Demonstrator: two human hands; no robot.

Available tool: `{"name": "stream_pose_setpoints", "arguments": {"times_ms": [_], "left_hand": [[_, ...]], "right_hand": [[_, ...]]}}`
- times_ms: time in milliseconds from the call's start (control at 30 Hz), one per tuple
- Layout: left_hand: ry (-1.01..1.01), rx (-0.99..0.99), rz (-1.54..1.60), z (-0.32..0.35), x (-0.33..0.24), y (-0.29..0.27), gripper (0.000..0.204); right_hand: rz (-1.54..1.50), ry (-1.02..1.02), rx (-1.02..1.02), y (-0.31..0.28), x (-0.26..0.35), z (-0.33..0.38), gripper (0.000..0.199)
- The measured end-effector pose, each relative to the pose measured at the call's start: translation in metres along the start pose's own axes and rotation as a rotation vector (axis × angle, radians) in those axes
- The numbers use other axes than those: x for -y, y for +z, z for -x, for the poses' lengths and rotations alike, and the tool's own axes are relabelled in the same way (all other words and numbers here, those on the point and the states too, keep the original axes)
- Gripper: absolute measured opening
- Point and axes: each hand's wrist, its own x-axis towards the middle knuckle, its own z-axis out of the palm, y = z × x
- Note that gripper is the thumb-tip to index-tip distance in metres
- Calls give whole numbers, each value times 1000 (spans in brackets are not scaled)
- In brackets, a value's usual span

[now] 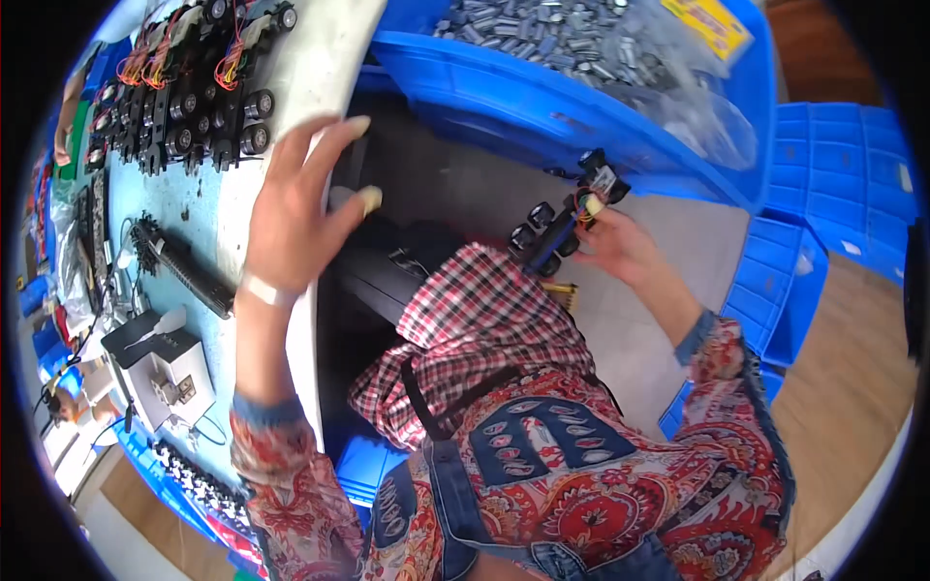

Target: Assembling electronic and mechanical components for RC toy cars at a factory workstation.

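1. two hands at work: the left hand (pixel 291 208) lies spread open, fingers splayed, on the table edge (pixel 325 87), holding nothing.
2. the right hand (pixel 612 244) is closed around a small black toy car chassis (pixel 562 228) with wheels and red-yellow wires, lifted off to the side, just below the blue bin of grey metal parts (pixel 581 48).
3. beyond the left hand's fingertips stands a row of finished-looking chassis (pixel 184 107), so a fair batch seems done.
4. judging by this, the held chassis is not yet set with the others; how many remain cannot be told.
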Motion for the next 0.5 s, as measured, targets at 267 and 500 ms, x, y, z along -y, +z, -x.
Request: {"name": "stream_pose_setpoints", "arguments": {"times_ms": [267,500], "left_hand": [[-320,-32,-65,176,-59,-98,57],[-816,-449,10,292,-62,-71,48]], "right_hand": [[360,-173,133,93,120,130,29],[736,-218,826,299,181,124,29]]}}
